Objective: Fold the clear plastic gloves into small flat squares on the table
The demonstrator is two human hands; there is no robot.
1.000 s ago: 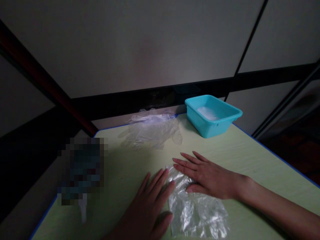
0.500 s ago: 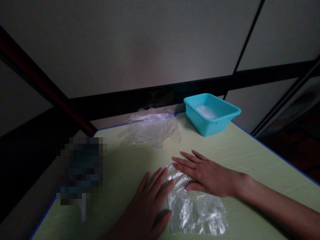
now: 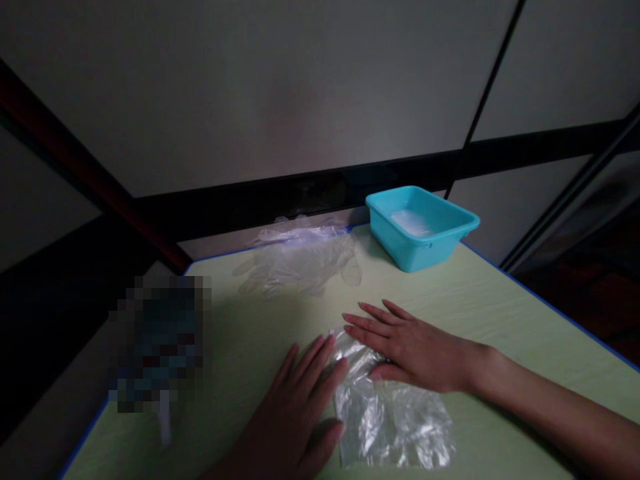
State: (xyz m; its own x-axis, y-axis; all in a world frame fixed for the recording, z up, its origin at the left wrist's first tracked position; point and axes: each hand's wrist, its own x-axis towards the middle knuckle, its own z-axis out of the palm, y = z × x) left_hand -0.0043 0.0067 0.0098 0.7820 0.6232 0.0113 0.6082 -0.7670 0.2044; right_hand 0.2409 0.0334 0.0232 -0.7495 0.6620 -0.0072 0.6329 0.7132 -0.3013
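A clear, crinkled plastic glove or bag (image 3: 385,423) lies flat on the pale green table (image 3: 240,373) in front of me; its exact kind is hard to tell. Over its upper right part rests my right hand (image 3: 405,347), fingers spread and pointing left. My left hand (image 3: 307,400) lies along its left edge, palm down with fingers stretched out. Neither hand grips anything. Farther back, a pile of clear disposable plastic gloves (image 3: 303,260) spreads out at the table's far edge.
At the back right stands a turquoise plastic basin (image 3: 430,253) with something whitish and clear inside. A pixelated object (image 3: 165,340) is at the left edge, a pale strip below it. Behind the table rises a panelled cabinet front (image 3: 300,100).
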